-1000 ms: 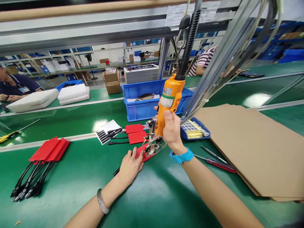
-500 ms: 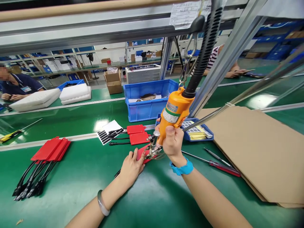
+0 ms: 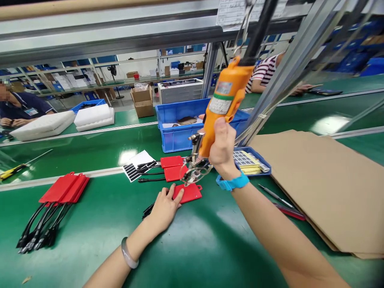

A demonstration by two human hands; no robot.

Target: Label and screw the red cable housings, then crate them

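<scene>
My left hand (image 3: 165,206) holds the left end of a flat red case (image 3: 190,193) on the green bench, fingers across its top. Black cable ends (image 3: 147,211) stick out beside that hand. My right hand (image 3: 222,144) is closed around an orange electric screwdriver (image 3: 226,94), which hangs from a black cord and a metal hook. The screwdriver's metal nose, with a wire ring guard (image 3: 196,174), is tilted above the case's upper edge. Two more red cases (image 3: 175,173) with black cables lie just beyond.
Stacked red cases (image 3: 61,190) lie at left. A blue bin (image 3: 180,138) and a blue tray of labels (image 3: 250,162) stand behind. Cardboard sheets (image 3: 318,188), a pen-like tool (image 3: 274,195) and a red-handled screwdriver (image 3: 289,211) lie at right. Co-workers sit across the bench.
My right hand has raised the electric screwdriver up off the red case and slightly right, uncovering the case's top. My left hand stays on the case.
</scene>
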